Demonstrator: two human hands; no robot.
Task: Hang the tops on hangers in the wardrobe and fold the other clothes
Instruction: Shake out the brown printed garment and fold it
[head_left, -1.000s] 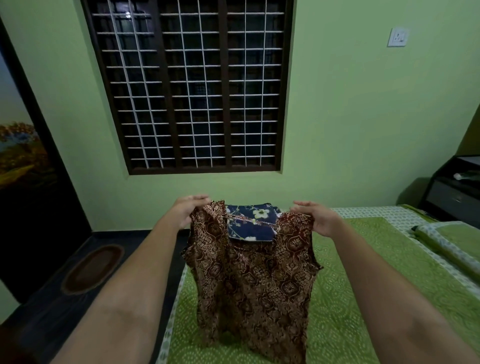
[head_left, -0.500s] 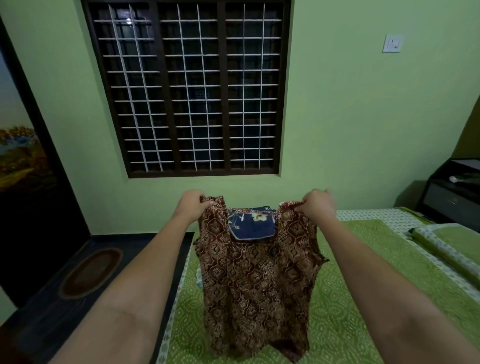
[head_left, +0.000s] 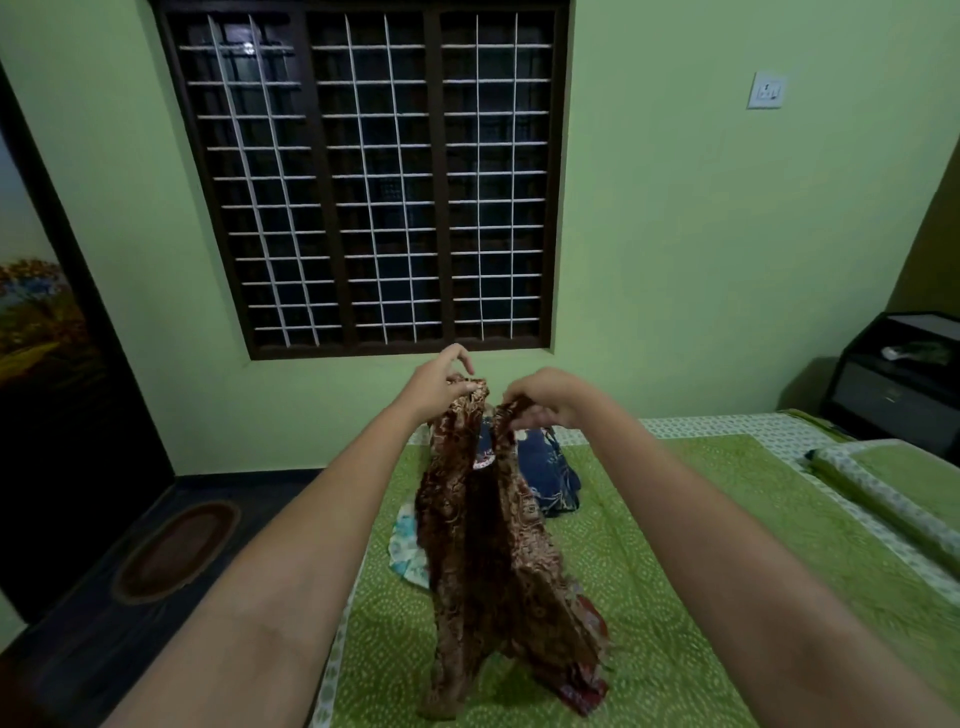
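Up front, the left hand (head_left: 434, 387) pinched one shoulder of the brown patterned top (head_left: 483, 545) between thumb and fingers, with the index finger lifted clear above the cloth. The right hand (head_left: 545, 397) sat just beside it, fingers curled down over the other shoulder of the same top. Both hands were close together, nearly touching, held out above the bed (head_left: 675, 545).

The top hung down from the two grips, folded lengthwise so its halves faced each other. Its lower hem spread out and rested on the green bedcover near the camera, with a reddish edge showing at the right of the hem.

Beyond the top, toward the far end of the bed, lay a dark blue floral garment (head_left: 550, 478). Left of the top, near the bed's left edge, a pale blue cloth (head_left: 408, 551) lay partly hidden behind the hanging fabric.

At the far right of the bed lay a green pillow (head_left: 883, 493). Further right stood a dark bedside cabinet (head_left: 893, 384). On the far wall was a barred window (head_left: 363, 176), with a wall switch (head_left: 766, 91) to its right. On the dark floor at left lay an oval mat (head_left: 176, 551).
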